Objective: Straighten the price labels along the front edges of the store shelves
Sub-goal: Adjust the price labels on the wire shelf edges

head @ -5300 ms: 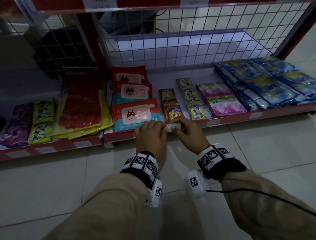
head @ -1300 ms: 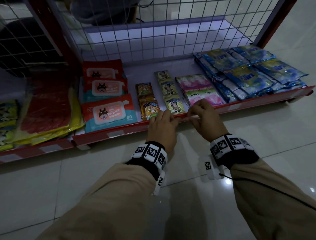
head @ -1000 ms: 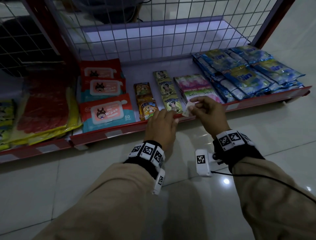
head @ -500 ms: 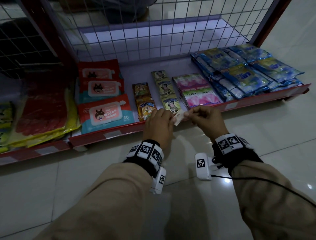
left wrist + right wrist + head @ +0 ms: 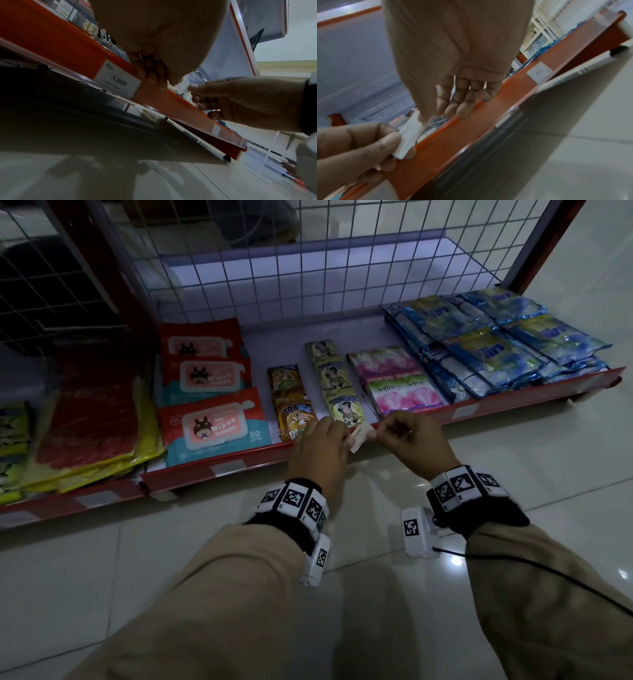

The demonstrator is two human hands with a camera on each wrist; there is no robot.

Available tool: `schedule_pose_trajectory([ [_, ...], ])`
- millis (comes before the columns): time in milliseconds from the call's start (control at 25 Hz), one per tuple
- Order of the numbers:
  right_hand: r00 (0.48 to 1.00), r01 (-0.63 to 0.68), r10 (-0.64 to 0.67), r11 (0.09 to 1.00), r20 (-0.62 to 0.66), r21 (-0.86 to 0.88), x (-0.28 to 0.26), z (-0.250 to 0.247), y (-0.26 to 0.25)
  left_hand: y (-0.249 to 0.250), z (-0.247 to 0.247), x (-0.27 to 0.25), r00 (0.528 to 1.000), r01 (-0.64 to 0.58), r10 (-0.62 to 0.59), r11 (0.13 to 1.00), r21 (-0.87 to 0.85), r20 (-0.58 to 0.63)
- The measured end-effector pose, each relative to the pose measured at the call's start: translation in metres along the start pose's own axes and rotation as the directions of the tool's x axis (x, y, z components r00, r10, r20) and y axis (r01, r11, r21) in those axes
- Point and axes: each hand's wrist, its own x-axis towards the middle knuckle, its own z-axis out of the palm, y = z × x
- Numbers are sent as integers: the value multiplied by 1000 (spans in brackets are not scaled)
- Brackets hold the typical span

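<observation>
Hands met at the near edge of the bottom shelf, just in front of the snack sachets. My left hand and my right hand each pinched one end of a loose price label, a small white slip that sat tilted above the red rail rather than in it. My left fingers curled over the rail's top edge; my right fingers touched that edge too. To the left along the rail, another label reading 3.000 sat flat in its strip. Further right, a third label was seated in the rail as well. Wipes packs lay left of the sachets, and blue packets filled the shelf's right end.
</observation>
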Motion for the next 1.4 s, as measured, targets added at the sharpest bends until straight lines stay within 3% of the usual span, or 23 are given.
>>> schedule_pose_trajectory([
  [160,979,186,-176,978,99,-91,4,-5,-6,0,0,2,999,-11,9,998,57,44],
  [240,976,189,-166,966,139,-178,7,-4,-6,0,0,3,998,-18,13,997,71,65],
  [320,985,168,-153,962,83,-216,8,-5,-4,0,-1,1,997,-31,28,999,41,74],
  [480,987,147,-153,982,-40,-120,9,-8,-2,2,-2,-1,999,-13,17,998,-68,45],
  [600,985,172,-175,963,2,-206,12,-6,-2,3,-1,-2,999,19,-16,997,-75,33],
  [840,975,219,-218,908,43,-358,14,-1,1,3,4,0,998,-25,18,992,125,60],
  [1120,947,320,-280,784,157,-532,11,-2,3,6,8,0,998,-24,12,980,198,59],
  [1400,933,359,-285,723,219,-590,12,-2,1,5,8,0,997,-39,24,975,220,71],
])
